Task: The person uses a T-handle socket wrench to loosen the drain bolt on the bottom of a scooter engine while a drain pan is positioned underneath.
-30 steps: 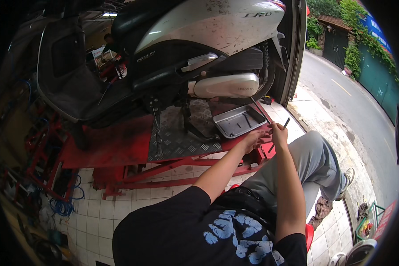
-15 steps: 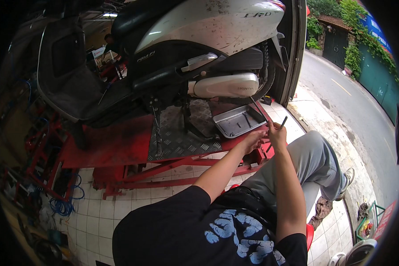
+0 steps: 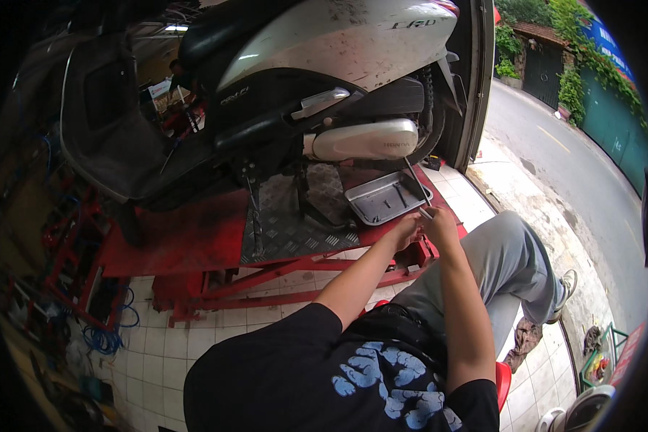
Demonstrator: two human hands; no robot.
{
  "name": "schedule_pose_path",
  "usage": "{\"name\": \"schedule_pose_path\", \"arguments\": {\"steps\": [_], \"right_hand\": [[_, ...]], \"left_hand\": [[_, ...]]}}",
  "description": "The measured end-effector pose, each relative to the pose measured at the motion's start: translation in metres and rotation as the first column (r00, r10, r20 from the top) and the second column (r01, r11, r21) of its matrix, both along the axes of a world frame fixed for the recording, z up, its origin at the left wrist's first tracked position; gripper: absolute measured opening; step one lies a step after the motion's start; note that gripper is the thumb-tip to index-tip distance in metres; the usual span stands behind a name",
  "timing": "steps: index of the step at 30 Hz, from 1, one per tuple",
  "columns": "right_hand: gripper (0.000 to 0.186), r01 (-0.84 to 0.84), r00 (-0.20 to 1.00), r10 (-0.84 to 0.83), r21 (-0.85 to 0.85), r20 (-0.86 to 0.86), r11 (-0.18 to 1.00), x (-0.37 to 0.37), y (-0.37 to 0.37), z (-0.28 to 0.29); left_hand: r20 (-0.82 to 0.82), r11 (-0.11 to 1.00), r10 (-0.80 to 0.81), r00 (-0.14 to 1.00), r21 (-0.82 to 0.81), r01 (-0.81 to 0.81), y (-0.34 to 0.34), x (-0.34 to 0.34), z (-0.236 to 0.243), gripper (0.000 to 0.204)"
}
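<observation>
The right hand had its fingers curled around a slim piece, a pale bit of which showed at the fingertips. The left hand met it from the other side, but its fingers were too hidden to tell whether they gripped anything. 0.5 s earlier, a dark stick had slanted up clear of the right hand; now that length no longer showed, and whether the slim piece was its end could not be told. The change suggested the work had drawn in between the 2 hands.

They sat just in front of the metal tray, where 2 small dark parts lay apart. A thin rod slanted past the tray's right end. Behind stood the scooter, up on a red lift.
</observation>
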State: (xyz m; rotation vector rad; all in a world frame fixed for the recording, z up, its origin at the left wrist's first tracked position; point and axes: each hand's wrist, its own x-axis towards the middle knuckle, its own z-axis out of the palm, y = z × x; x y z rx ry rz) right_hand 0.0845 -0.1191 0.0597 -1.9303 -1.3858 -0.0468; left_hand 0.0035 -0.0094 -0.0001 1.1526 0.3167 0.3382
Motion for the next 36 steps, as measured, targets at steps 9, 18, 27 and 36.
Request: {"name": "schedule_pose_path", "arguments": {"steps": [9,18,27,36], "right_hand": [[0.018,0.004,1.0,-0.004,0.024,0.019,1.0,-0.01,-0.005,0.01],[0.024,0.024,0.989,-0.011,0.086,-0.15,0.996,-0.016,-0.008,0.019],[0.033,0.039,0.994,-0.026,0.132,-0.105,0.991,-0.019,-0.008,0.023],[0.032,0.111,0.994,-0.105,0.191,-0.04,0.975,-0.019,-0.005,0.02]], "left_hand": [[-0.02,0.999,0.028,0.999,-0.016,-0.028,0.006,0.002,-0.005,0.018],[-0.024,1.0,0.023,0.999,0.003,-0.023,0.006,0.0,0.0,0.02],[0.018,1.0,0.008,1.0,-0.012,-0.008,0.012,0.002,-0.006,0.03],[0.04,1.0,0.027,0.999,-0.014,-0.027,0.002,-0.005,0.009,0.038]]}}
